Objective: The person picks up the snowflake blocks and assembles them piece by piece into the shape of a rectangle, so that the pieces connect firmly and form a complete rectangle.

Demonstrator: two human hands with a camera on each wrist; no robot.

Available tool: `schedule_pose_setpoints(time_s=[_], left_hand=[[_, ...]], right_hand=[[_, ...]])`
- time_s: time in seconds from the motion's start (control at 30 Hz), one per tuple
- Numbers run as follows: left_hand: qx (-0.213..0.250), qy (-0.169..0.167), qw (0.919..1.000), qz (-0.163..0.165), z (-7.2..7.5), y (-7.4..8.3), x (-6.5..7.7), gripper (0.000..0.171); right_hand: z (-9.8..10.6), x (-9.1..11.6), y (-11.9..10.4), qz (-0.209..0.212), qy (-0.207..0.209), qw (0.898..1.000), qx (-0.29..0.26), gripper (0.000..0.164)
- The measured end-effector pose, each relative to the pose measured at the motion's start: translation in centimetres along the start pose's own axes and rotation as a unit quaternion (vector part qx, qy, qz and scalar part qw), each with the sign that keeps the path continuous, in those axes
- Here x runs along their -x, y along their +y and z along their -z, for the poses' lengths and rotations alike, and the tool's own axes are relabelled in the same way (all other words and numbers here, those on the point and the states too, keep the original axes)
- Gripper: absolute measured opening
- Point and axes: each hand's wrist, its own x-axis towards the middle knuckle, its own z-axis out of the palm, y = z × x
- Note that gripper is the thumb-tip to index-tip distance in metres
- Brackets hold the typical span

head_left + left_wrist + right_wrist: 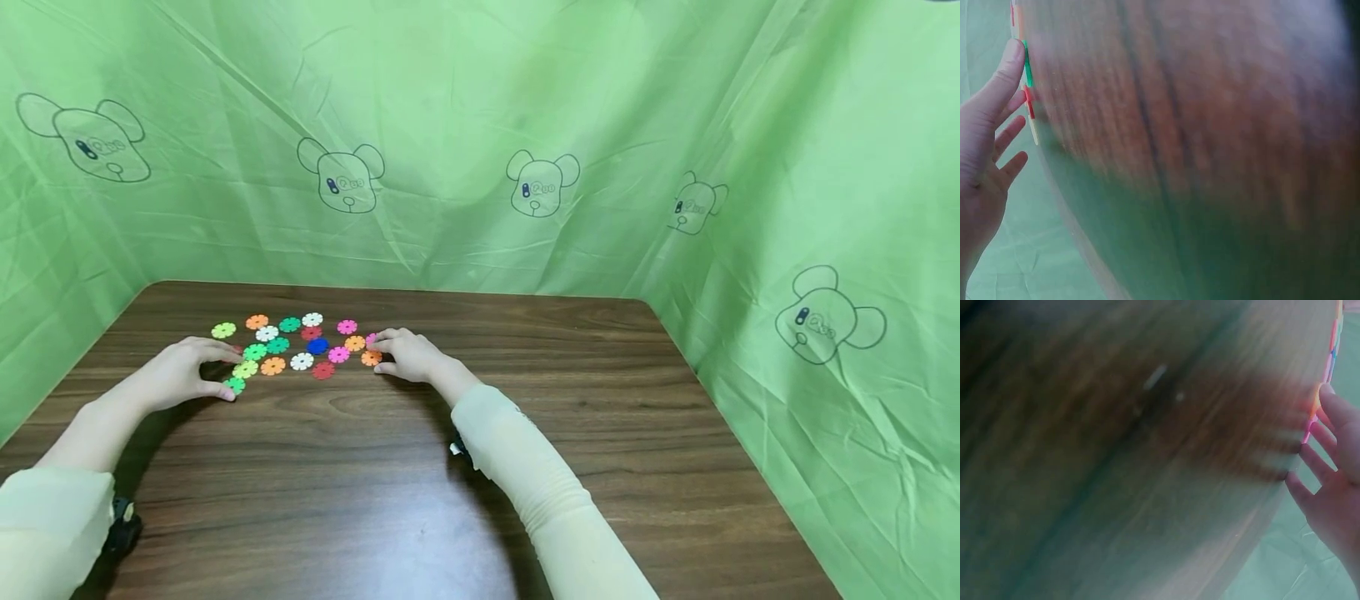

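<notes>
A person's two bare hands reach across a brown wood-grain tabletop (pixel 480 425), framing a loose patch of small, flat, notched discs (pixel 277 345) in many colors. The discs lie toward the far left of the tabletop, some touching or nearly so, with a blue disc (pixel 318 346) near the middle. At the patch's left end, the left hand (pixel 176 375) curves with thumb and fingers apart, the thumb at a green disc (pixel 236 386), the other fingertips beside a partly hidden red one. At the right end, the right hand (pixel 411 354) has its fingers spread, tips by a pink disc (pixel 371 340) and an orange disc (pixel 371 359); neither hand is clamped on anything. The discs look like thin plastic: probably very light, fairly stiff, slippery on the smooth surface and unlikely to break. Being so flat, they would likely slide easily under fingertips pressing at the rim; lifting one would call for a pinch at opposite edges, using the notches for grip. A green curtain (pixel 450 108) hangs behind.
</notes>
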Motion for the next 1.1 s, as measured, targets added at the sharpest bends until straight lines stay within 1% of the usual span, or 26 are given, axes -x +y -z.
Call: schedule_pose_setpoints(time_s=[0.1,0.3,0.4,0.47,0.57,0.63,0.67,0.73,0.8,0.9,1.0,1.1], left_hand=[[0.014,0.001,0.9999,0.000,0.0,0.0,-0.1,0.050],[0.031,-0.015,0.9993,0.016,0.1,0.3,-0.1,0.042],[0.030,-0.017,0.9993,0.013,0.1,0.4,-0.1,0.037],[0.028,-0.014,0.9995,0.006,0.1,0.6,-0.1,0.034],[0.008,-0.002,1.0000,-0.005,0.0,0.9,0.0,0.032],[-0.001,0.004,1.0000,-0.007,0.0,1.0,0.1,0.032],[-0.003,0.004,1.0000,-0.003,0.0,1.0,0.1,0.033],[0.006,-0.007,0.9998,0.015,0.0,0.9,0.1,0.036],[0.026,-0.024,0.9986,0.039,0.1,0.8,0.0,0.040],[0.054,-0.057,0.9941,0.076,0.2,0.9,-0.2,0.046],[0.073,-0.079,0.9900,0.091,0.3,1.0,-0.3,0.049],[0.081,-0.084,0.9888,0.093,0.3,1.2,-0.3,0.048]], right_hand=[[0.0,0.0,0.2,0.005,0.008,1.000,-0.005,0.041],[-0.1,0.2,0.4,-0.002,0.017,0.998,-0.057,0.027],[-0.1,0.3,0.5,-0.002,0.017,0.997,-0.074,0.026],[-0.1,0.4,0.6,0.002,0.021,0.996,-0.081,0.026],[-0.2,0.5,0.8,0.005,0.035,0.996,-0.087,0.028],[-0.3,0.6,0.9,0.005,0.044,0.995,-0.094,0.029],[-0.3,0.7,1.0,0.003,0.046,0.994,-0.101,0.029],[-0.3,0.8,1.0,-0.001,0.049,0.991,-0.125,0.028],[-0.3,0.9,1.0,-0.004,0.049,0.987,-0.153,0.026],[-0.3,1.0,1.2,-0.007,0.050,0.980,-0.193,0.022],[-0.3,1.1,1.5,-0.006,0.051,0.974,-0.220,0.020],[-0.1,1.4,1.7,-0.007,0.049,0.967,-0.252,0.020]])
